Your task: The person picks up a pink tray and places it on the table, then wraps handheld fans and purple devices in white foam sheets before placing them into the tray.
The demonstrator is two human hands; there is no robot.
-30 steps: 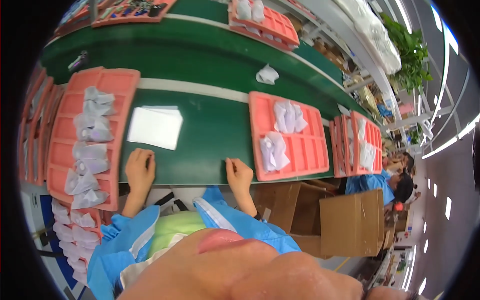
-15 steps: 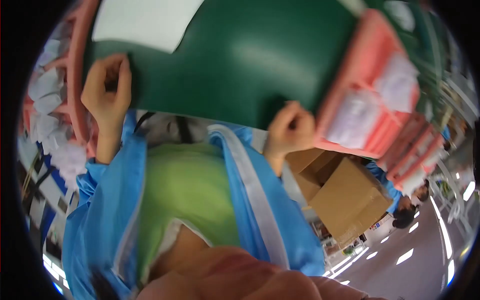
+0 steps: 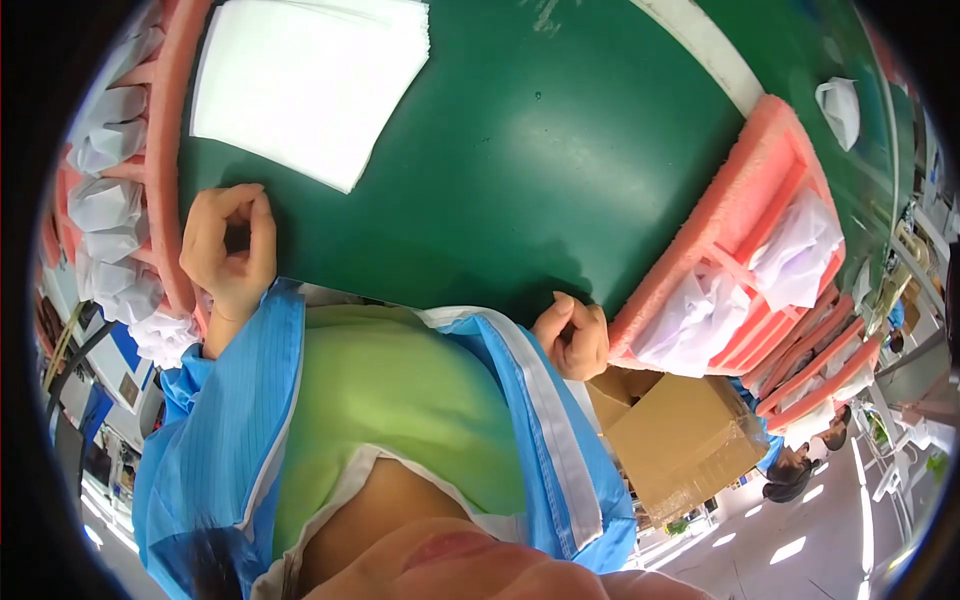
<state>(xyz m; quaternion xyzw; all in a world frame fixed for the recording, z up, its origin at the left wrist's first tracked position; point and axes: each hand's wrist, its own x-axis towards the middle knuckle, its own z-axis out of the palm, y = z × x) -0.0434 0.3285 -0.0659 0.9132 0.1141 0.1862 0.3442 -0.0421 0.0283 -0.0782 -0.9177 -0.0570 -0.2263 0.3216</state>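
Observation:
My left hand (image 3: 230,245) rests at the near left of the green tabletop (image 3: 520,170), its thumb and fingertips brought together in a loop with nothing visible between them. A stack of white paper sheets (image 3: 310,85) lies just beyond it, not touched. At the table's near edge on the right, my right hand (image 3: 572,338) is loosely curled, thumb against the fingers, and no object shows in it. Close beside that hand is the corner of a pink foam tray (image 3: 668,268) whose slots hold white paper-wrapped bundles (image 3: 697,318).
On the left stands another pink foam tray (image 3: 165,150) with several white wrapped pieces (image 3: 105,203). An opened cardboard box (image 3: 685,440) sits below the table at right. More pink trays (image 3: 815,375) and a person in blue are farther right. A white wrapped piece (image 3: 840,112) lies at far right.
The view has shifted, so more of the paper stack and tabletop shows, and everything sits lower in the picture. Both hands keep about the same curled pose near the table edge.

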